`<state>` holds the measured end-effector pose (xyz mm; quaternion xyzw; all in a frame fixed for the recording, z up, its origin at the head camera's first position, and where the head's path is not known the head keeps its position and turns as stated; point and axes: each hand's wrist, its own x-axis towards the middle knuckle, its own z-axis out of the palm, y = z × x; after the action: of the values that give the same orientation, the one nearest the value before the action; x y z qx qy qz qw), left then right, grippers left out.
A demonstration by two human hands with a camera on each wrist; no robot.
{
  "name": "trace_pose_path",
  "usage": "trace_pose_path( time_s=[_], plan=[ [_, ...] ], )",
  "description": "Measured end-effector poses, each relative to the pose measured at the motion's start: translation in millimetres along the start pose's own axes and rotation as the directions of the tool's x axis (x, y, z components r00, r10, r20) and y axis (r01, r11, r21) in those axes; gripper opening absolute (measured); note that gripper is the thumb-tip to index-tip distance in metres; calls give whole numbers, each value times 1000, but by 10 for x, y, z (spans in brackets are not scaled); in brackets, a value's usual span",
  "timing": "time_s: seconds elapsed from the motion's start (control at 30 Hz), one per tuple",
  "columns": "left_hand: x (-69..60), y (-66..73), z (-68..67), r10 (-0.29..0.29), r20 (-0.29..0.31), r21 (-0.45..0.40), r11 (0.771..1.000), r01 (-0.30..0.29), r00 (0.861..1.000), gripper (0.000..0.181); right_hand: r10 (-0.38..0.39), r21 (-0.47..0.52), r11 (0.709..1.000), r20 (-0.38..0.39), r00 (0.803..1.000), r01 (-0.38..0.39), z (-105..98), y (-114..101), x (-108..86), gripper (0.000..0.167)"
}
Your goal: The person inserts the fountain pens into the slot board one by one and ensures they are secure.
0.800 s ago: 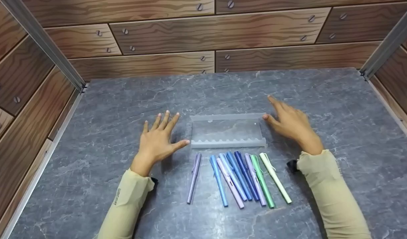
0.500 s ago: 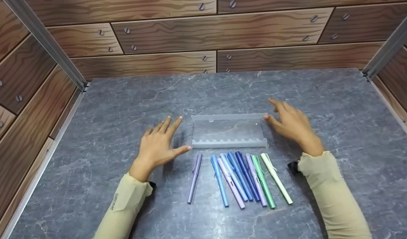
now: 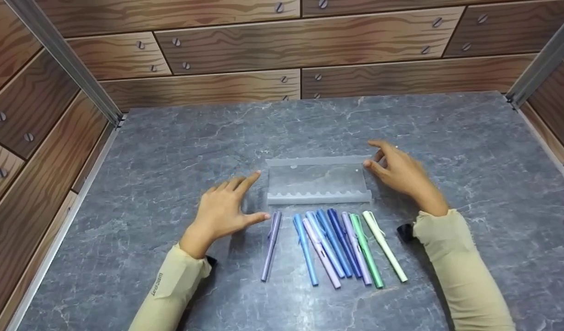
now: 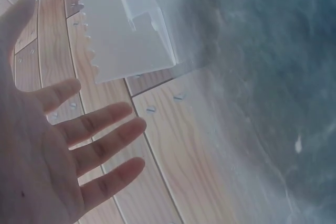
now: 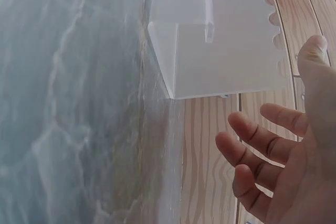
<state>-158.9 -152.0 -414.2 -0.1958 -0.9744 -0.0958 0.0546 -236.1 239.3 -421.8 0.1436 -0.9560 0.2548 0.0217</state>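
Note:
A translucent plastic pen rack with a scalloped front edge lies on the tabletop. Its notched side wall also shows in the right wrist view. To its left is my left hand, fingers extended, palm facing the rack in the left wrist view. The thumb is near the cap end of a purple pen; contact cannot be told. By the rack's right far corner is my right hand, fingers loosely bent and holding nothing. In the right wrist view, those fingers appear apart from the rack.
In front of the rack several capped pens lie side by side, among them a light blue pen, a dark blue pen, a green pen and a pale green pen. Wood-patterned panels enclose the marbled table.
My left hand has drawn nearer to me and slightly right, its fingers less spread and its thumb closer to the purple pen. My right fingers have bent inward. Rack and pens stay put.

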Motion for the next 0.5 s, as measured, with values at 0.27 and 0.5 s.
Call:
trace_pose_path(
  time_s=[0.27, 0.5],
  plan=[
    [-1, 86, -6, 13, 89, -198, 980, 4, 996, 87, 16, 186, 982, 60, 998, -27, -26, -22, -12, 58],
    [25, 152, 2, 64, 164, -364, 931, 0, 984, 81, 12, 274, 962, 47, 999, -24, -44, -32, -26, 45]
  ],
)
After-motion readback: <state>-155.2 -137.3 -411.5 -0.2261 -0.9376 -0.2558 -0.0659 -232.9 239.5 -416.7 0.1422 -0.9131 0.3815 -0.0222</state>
